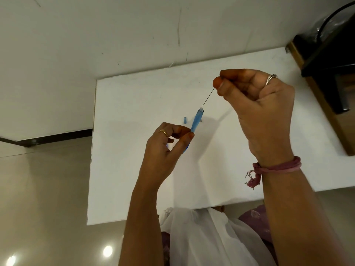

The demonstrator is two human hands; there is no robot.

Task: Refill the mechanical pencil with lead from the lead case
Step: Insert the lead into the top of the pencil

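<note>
White table (134, 179), R hand (257, 112) pinching lead (208, 97) w/ tip at pencil (196, 120).

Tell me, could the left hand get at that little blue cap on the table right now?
Probably not freely: the left hand is busy holding the pencil. The cap lies bare on the table just beyond it, so nothing else blocks it.

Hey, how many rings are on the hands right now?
2: a gold ring on the left hand, a silver ring on the right hand. Curled fingers may hide others.
</note>
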